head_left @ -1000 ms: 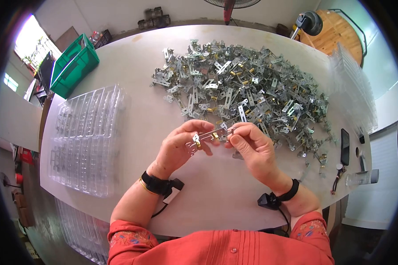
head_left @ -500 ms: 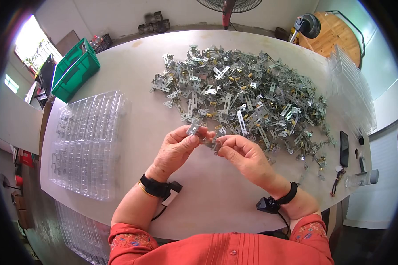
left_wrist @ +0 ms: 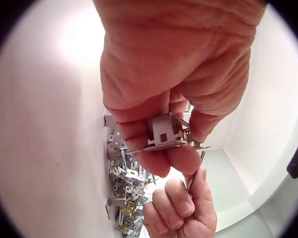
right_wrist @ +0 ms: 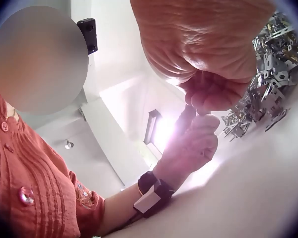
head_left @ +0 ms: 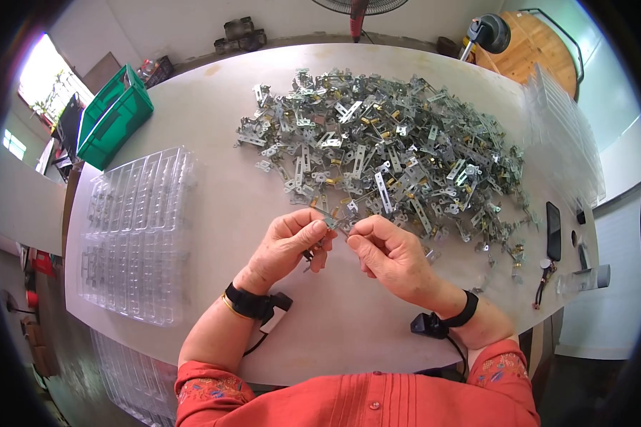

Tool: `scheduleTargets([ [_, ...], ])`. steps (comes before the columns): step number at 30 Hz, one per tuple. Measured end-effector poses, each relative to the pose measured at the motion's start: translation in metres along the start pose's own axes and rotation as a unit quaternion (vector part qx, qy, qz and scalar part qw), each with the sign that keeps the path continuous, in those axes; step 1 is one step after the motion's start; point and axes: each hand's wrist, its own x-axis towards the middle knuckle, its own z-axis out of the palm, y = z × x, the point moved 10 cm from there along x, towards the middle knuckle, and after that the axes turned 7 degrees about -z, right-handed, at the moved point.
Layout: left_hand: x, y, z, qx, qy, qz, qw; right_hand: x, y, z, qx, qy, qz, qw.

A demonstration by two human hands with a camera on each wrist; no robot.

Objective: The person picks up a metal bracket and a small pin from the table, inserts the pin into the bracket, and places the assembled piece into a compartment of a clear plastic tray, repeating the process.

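Note:
Curled fingers of the left hand [head_left: 285, 245] hold small metal brackets; in the left wrist view one silver bracket [left_wrist: 164, 131] with a square hole lies between its thumb and fingers. The right hand [head_left: 395, 260] meets it from the right, thumb and index finger pinching a thin metal piece [left_wrist: 192, 179]. In the right wrist view the right hand [right_wrist: 203, 54] hides most of what it pinches. Just beyond both hands spreads a big heap of metal brackets [head_left: 384, 142], some with brass-coloured parts.
Clear plastic trays [head_left: 139, 235] are stacked at the left, with a green crate [head_left: 114, 117] behind them. More clear trays [head_left: 566, 135] stand at the right. A phone [head_left: 553, 231] and a clear bottle [head_left: 584, 280] lie near the table's right edge.
The metal pieces between the hands have been turned and drawn in closer to the left palm. The left hand's lower fingers have curled under them; the right hand keeps its pinch.

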Motion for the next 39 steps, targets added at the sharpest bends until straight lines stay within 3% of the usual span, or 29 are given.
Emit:
scheduleTargets([
  [14,0.000,0.001,-0.006,0.084,0.045,-0.001,0.995,0.001,0.002,-0.003,-0.074,-0.007,-0.010,0.997],
  [17,0.000,0.001,-0.006,0.107,0.049,-0.009,0.993,0.000,-0.001,-0.006,-0.040,0.025,-0.013,0.999],
  [23,-0.001,-0.003,0.000,0.159,0.043,-0.037,0.986,-0.001,0.005,0.006,0.027,-0.014,0.026,0.999],
  [29,-0.002,-0.002,0.005,0.189,0.039,-0.036,0.980,-0.001,0.002,0.004,-0.005,-0.010,0.009,1.000],
  [32,-0.002,-0.003,0.006,0.203,0.032,-0.037,0.978,-0.001,0.002,0.000,-0.095,-0.019,0.021,0.995],
  [39,-0.003,-0.006,0.016,0.244,0.001,-0.055,0.968,0.000,-0.025,-0.007,-0.162,0.032,-0.133,0.977],
])
